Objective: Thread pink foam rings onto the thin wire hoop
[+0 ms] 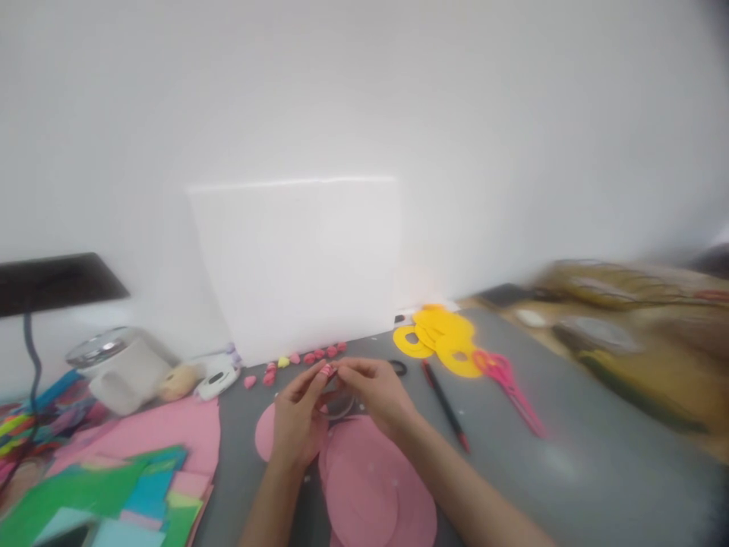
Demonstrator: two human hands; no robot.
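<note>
Fingertips of my left hand (301,418) pinch a small pink-and-white striped piece (326,370); its exact kind is too small to make out. My right hand (376,389) is closed at the other end of that piece, thumb and forefinger together. Under and beside the hands lie pink paper circles (364,486), several of them overlapping. Part of a pale ring (340,409) shows between the hands. Just beyond them, small pink and red pieces (319,354) form a row, with a pink heart (249,382) at its left end.
A white board (301,266) leans on the wall behind. Yellow paper rings (456,334), pink scissors (515,391) and a black-and-red pen (446,406) lie to the right. At left are coloured paper sheets (96,486), a white mug (128,372) and a white oval device (218,380).
</note>
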